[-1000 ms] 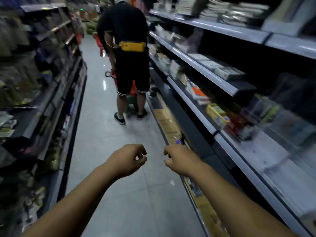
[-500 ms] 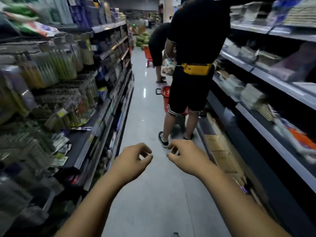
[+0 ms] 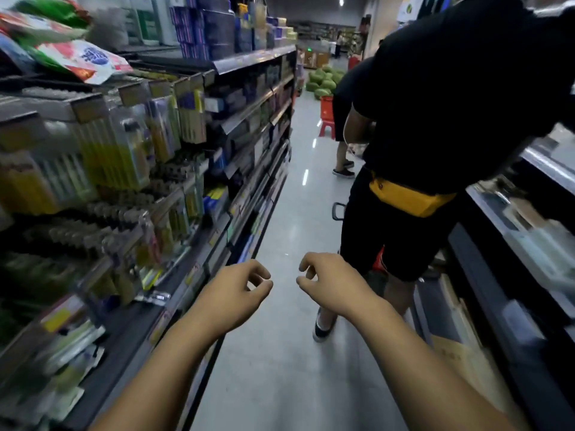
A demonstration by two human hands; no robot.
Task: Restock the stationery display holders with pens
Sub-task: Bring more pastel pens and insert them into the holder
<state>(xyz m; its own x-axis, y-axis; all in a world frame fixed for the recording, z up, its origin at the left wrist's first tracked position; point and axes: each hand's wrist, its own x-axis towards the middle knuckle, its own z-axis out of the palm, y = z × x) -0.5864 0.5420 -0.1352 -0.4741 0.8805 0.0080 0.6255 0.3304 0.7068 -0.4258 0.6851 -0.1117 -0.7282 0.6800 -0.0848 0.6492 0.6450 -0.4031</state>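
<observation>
1. Two bare hands, left hand (image 3: 236,290) and right hand (image 3: 329,284), hang loosely curled over the aisle, holding nothing.
2. Pens (image 3: 102,209) fill display holders (image 3: 155,213) on the left shelf (image 3: 199,269), near its front edge, too blurred to count.
3. Pens likely light, stiff and slick: pinch mid-barrel.
4. Two others ahead: shopper (image 3: 435,104), second person (image 3: 340,119).

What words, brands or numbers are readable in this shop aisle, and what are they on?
None can be read.
Red, white and green packet, top left: blue round logo, blurred.
Yellow label, lower left: blurred.
Stacked dark blue boxes, upper middle: print too small.
Pale poster, top right: blurred.
</observation>
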